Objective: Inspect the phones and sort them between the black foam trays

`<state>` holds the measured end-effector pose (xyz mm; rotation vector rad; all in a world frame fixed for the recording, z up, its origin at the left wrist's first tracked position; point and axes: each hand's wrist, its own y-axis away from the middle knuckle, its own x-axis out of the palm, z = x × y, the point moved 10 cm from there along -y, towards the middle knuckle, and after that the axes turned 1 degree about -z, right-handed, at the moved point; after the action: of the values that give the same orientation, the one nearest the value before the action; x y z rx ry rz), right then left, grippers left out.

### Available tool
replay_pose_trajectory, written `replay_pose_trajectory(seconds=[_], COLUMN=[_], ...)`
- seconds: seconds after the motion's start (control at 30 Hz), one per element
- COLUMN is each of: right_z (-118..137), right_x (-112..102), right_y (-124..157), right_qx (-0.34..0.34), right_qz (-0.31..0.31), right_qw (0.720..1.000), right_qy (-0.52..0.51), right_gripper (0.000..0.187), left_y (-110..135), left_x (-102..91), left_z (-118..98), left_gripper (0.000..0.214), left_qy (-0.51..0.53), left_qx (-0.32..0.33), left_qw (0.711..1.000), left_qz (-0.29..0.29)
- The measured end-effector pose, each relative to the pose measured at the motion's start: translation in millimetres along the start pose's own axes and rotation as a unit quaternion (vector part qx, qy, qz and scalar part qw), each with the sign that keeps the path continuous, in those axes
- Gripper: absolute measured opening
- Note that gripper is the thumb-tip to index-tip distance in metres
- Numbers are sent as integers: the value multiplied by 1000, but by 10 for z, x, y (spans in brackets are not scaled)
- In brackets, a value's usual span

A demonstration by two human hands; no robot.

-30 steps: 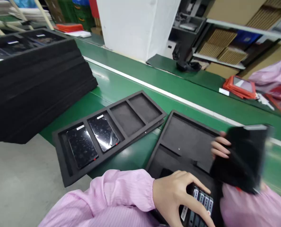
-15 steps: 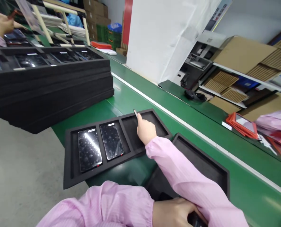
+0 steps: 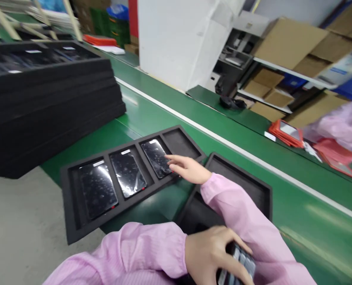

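A black foam tray point(image 3: 72, 233) lies aslant on the green bench. In three of its compartments lie dark glossy phones: one at the left point(image 3: 97, 190), another beside it point(image 3: 128, 172), and a third phone point(image 3: 156, 158) further right. Each carries a white label at its far end. My right hand point(image 3: 189, 168) reaches over the third phone's near right edge, fingers stretched out, holding nothing; whether the fingertips touch it I cannot tell. Low in view, my left hand point(image 3: 213, 251) grips a dark object with a shiny, blocky face point(image 3: 241, 263); its kind is unclear.
Another black foam tray point(image 3: 266, 202) sits under my arms. At the left rises a stack of black foam trays point(image 3: 51, 103) with phones in the top one. Orange-red cases point(image 3: 285, 134) and a person in a pink sleeve point(image 3: 339, 122) are at the right. A white pillar point(image 3: 170, 43) stands behind.
The phone that was edge-on in my right hand now lies in the third compartment. My right hand has let go, with fingers stretched. More of the object in my left hand shows. The view has turned.
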<state>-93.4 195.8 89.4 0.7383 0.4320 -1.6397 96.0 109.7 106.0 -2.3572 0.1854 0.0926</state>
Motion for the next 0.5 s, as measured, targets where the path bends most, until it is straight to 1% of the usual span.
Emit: replay_pose_trajectory(seconds=[0.03, 0.07, 0.1, 0.13, 0.17, 0.23, 0.27, 0.33, 0.37, 0.43, 0.47, 0.5], right_z=[-56, -113, -157, -192, -221, -257, -267, -281, -285, -278, -269, -260], right_x=[-195, -378, -516, -592, -605, -484, -381, -157, -43, 201, 314, 417], right_y=[207, 465, 759, 1070, 1380, 1942, 2179, 2542, 2661, 2768, 2769, 2746], right_qx=[3, 1, -10, -21, -30, -31, -23, 3, 19, 41, 44, 42], right_qz=[-39, -85, -124, -149, -162, -158, -152, -153, -157, -164, -173, -190], right_qw=[996, 986, 972, 958, 944, 925, 923, 932, 939, 954, 959, 963], right_qy=[-80, -145, -198, -245, -287, -344, -353, -328, -304, -248, -218, -185], right_gripper=[42, 43, 44, 45, 49, 67, 79, 107, 120, 138, 141, 139], left_y=[7, 22, 34, 36, 36, 56, 77, 124, 145, 175, 185, 190], left_x=[-106, -204, -263, -272, -251, -193, -172, -140, -125, -108, -115, -122], left_z=[-107, -189, -222, -224, -207, -155, -129, -114, -117, -116, -110, -107], left_gripper=[60, 71, 84, 96, 103, 110, 113, 121, 124, 126, 126, 125], left_qy=[-14, -24, -24, -20, -15, 4, 20, 55, 68, 83, 89, 93], left_qx=[42, 69, 74, 66, 50, 12, -5, -21, -23, -28, -32, -33], left_qw=[998, 993, 990, 990, 992, 996, 996, 995, 994, 993, 992, 991], left_qz=[-48, -93, -120, -124, -114, -92, -87, -83, -81, -81, -88, -95])
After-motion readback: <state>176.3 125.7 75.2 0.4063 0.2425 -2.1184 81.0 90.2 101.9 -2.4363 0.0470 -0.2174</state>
